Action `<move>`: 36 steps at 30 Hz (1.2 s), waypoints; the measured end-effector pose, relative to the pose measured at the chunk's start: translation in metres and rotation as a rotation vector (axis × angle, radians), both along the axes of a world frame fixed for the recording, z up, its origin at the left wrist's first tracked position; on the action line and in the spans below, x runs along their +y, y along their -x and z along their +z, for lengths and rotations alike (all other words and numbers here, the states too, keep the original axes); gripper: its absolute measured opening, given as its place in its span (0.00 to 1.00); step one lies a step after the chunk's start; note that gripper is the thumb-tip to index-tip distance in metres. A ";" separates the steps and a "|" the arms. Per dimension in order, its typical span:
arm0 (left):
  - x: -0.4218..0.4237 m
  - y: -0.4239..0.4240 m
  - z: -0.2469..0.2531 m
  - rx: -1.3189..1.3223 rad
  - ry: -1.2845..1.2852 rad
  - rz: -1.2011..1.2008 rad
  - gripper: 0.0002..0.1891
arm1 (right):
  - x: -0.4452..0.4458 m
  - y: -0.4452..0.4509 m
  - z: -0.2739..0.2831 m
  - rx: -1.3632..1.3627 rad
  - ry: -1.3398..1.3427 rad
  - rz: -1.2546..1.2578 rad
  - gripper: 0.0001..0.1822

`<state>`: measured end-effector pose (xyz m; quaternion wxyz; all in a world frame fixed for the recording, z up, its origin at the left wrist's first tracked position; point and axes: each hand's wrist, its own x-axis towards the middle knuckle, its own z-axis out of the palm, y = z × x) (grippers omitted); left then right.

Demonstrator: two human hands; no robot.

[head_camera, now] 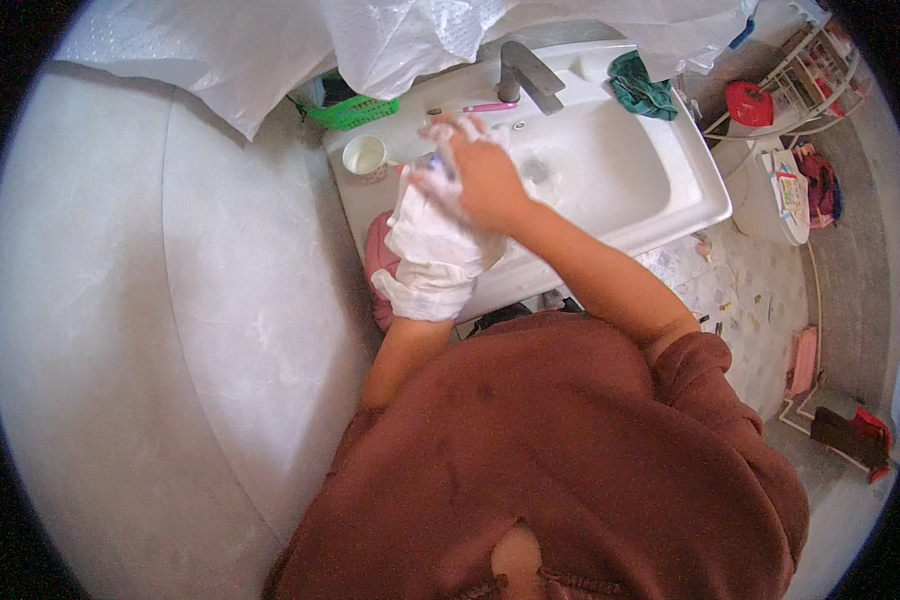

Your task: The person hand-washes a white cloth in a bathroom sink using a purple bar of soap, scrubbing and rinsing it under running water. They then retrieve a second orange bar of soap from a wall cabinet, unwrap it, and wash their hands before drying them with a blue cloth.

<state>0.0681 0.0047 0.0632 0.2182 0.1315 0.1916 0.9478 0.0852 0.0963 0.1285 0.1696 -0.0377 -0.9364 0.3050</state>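
Note:
A white cloth [435,240] is draped over my left forearm and reaches to my left hand [433,178], which it partly covers. My right hand [487,180] lies across the cloth and my left hand, over the left part of the white washbasin [615,165]. Whitish patches, perhaps lather, show on the fingers, which are blurred. A small blue-violet spot shows between the hands; what it is I cannot tell. Beyond my fingers, a pink-handled brush [490,107] lies on the basin's ledge near the dark faucet [529,79]. A paper cup [365,157] stands left of my hands.
A green plastic basket [356,112] sits at the back left, under hanging white plastic sheeting [420,37]. A dark green cloth [641,86] hangs over the back right rim. Pink fabric [381,255] is at the left edge. A wire rack [795,82] stands right.

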 end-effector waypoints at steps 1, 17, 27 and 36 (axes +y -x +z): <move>0.008 -0.004 0.002 -0.007 -0.064 0.047 0.29 | -0.009 -0.008 0.003 -0.067 0.052 0.031 0.35; -0.011 0.027 -0.049 0.291 0.380 -0.125 0.31 | -0.025 -0.014 -0.017 0.421 -0.219 0.065 0.31; -0.003 0.013 0.006 0.496 0.609 -0.043 0.27 | -0.028 -0.015 -0.016 0.157 -0.085 0.172 0.28; 0.003 -0.004 0.061 0.895 0.904 0.091 0.24 | 0.036 -0.005 -0.017 0.024 0.252 0.013 0.31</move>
